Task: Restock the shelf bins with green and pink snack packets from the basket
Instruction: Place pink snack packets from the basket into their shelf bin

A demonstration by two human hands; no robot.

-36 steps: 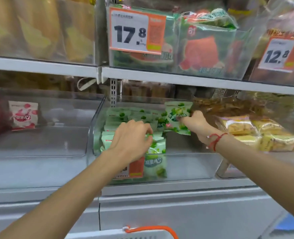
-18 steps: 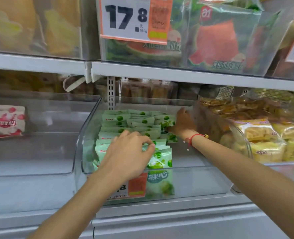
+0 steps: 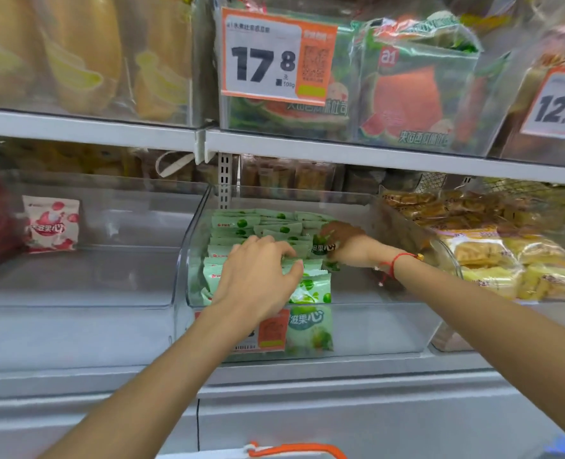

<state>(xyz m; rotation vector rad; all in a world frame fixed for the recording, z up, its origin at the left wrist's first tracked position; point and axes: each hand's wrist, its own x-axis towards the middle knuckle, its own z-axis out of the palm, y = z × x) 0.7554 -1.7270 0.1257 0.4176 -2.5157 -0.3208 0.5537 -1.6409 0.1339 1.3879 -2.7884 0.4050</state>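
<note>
A clear middle bin [image 3: 373, 329] on the shelf holds a row of upright green snack packets [image 3: 241, 223]. My left hand [image 3: 257, 279] rests on top of the front packets, fingers bent over their upper edges. My right hand [image 3: 344, 243] reaches into the bin from the right and grips one green packet [image 3: 322, 248] against the right side of the row. A single pink snack packet [image 3: 51, 223] stands in the clear left bin [image 3: 75, 303]. The basket's orange handle [image 3: 294, 450] shows at the bottom edge.
To the right, a bin [image 3: 446, 342] holds yellow-wrapped pastries [image 3: 493, 256]. The shelf above [image 3: 373, 157] carries watermelon-print bags [image 3: 407, 94] with price tags 17.8 [image 3: 274, 61] and 12.8. A grey cabinet front [image 3: 340, 409] lies below the bins.
My right hand brought its green packet down from above the bin to the right side of the row. My left hand stayed on the front packets.
</note>
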